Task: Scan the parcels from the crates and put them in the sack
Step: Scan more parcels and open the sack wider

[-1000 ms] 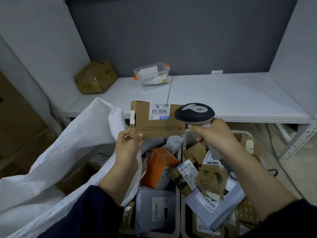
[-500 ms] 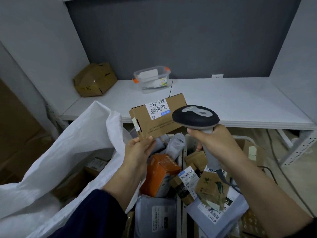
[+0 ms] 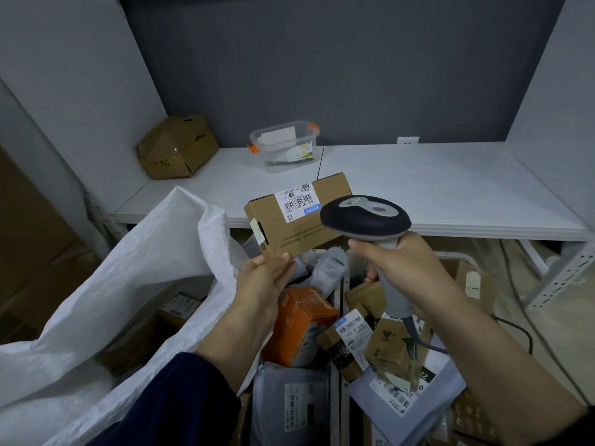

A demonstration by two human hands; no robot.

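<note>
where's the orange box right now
Head view, lower centre: the orange box lies in the left crate, just below the left hand, right of the sack.

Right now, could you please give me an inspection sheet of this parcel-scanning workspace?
Surface: white shelf top bears a dented cardboard box and a clear container with orange clips.
Job's things: brown cardboard parcel, label up, held above the crates; barcode scanner head overlaps its right end; white sack open at left.
Clutter: orange box, grey mailer and other labelled parcels fill the crates.
Grippers: left hand pinches the parcel's lower corner; right hand grips the scanner handle.
Cables: grey scanner cable trails over the parcels; black cable on the floor, right.
Surroundings: dark grey back panel, wall socket, perforated shelf leg.
</note>
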